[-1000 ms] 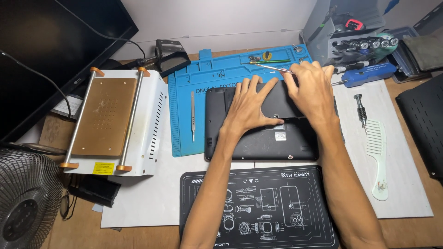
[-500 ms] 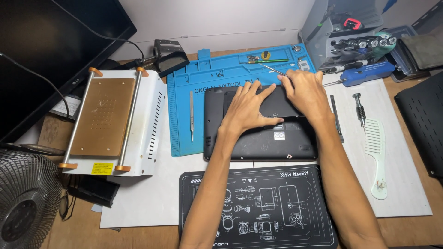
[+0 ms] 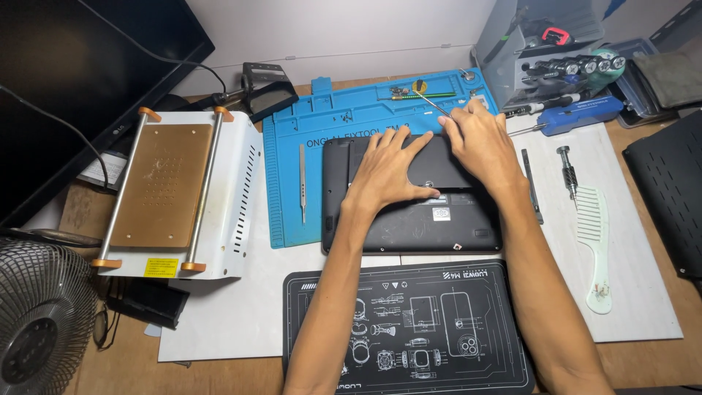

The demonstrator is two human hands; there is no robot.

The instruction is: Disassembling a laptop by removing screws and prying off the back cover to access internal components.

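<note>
A black laptop [image 3: 409, 227] lies bottom up, half on a blue silicone work mat [image 3: 292, 168]. My left hand [image 3: 391, 172] rests flat on its raised bottom cover, fingers spread. My right hand [image 3: 479, 143] is at the laptop's far right edge, its fingers curled over that edge. A thin metal tool [image 3: 431, 104] lies on the mat and ends right at those fingertips; whether they touch it is unclear.
Metal tweezers [image 3: 301, 183] lie on the blue mat. A white machine with a brass plate [image 3: 164, 186] stands left, a fan [image 3: 33, 322] lower left. A black printed mat [image 3: 409, 329] lies in front. Right: black pry tool [image 3: 532, 186], small screwdriver [image 3: 567, 164], blue screwdriver [image 3: 578, 115], comb [image 3: 594, 241].
My right hand's fingers, stretched flat over the cover before, have curled at the laptop's far edge. My left hand stays flat on the cover.
</note>
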